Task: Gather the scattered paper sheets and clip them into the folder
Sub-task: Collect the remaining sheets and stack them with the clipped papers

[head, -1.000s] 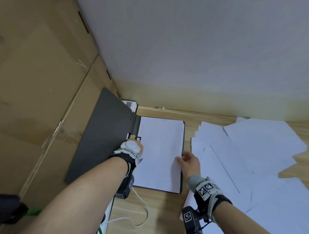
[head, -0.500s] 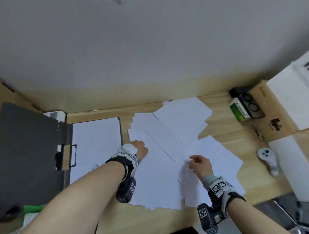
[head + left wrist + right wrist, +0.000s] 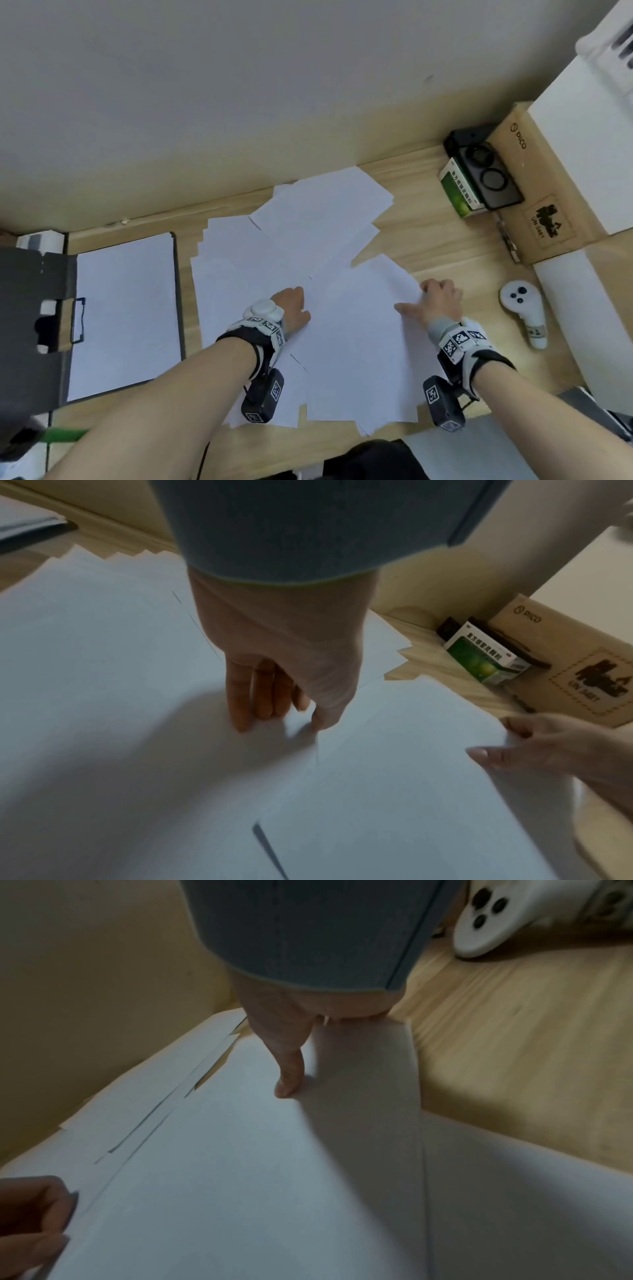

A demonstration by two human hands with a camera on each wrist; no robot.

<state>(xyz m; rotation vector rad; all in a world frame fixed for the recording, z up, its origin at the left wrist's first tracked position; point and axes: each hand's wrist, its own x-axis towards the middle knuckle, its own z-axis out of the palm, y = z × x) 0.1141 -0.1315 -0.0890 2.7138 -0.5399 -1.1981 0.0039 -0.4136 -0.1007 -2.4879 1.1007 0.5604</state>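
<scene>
Two hands: both down on the paper spread, I see them from the head view.
Folder (image 3: 34, 308): far left on the wooden desk (image 3: 428, 240), lying open, one white sheet resting in its right half, clip at the spine.
Scattered sheets (image 3: 239, 274): overlapping pile just right of the folder, fanned toward the wall.
Left hand (image 3: 293, 306): on the pile's middle; in the left wrist view the fingers (image 3: 253, 696) sit pressed together, tips and thumb touching the paper.
Top sheet (image 3: 359, 342): lies between my two hands, right edge lifted.
Right hand (image 3: 440, 303): at that raised edge, thumb on top, fingers curled under, pinching it.
Green box (image 3: 457, 192): back right, against a black device.
White controller (image 3: 522, 308): right of the hand, apart from the paper.
</scene>
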